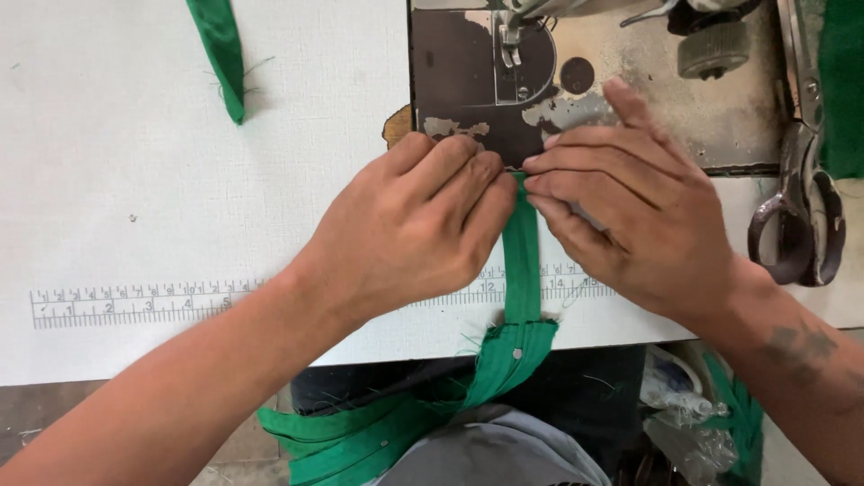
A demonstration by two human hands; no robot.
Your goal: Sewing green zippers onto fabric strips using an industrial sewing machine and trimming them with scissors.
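A narrow green fabric strip [521,261] runs from my lap up across the white table toward the sewing machine's metal bed [630,108]. My left hand [414,225] presses fingers down on the strip's upper end from the left. From the right, my right hand [630,207] pinches the same end, fingertips meeting the left hand's. The strip's tip is hidden under the fingers. The presser foot and needle [510,49] sit just beyond the hands. Folded green strips [378,432] bunch over my lap below the table edge.
Large metal scissors [805,189] lie at the right on the machine bed. Another green strip [220,49] lies at the top left of the table. A printed ruler [126,304] runs along the table's front. A plastic bag [684,423] sits low right.
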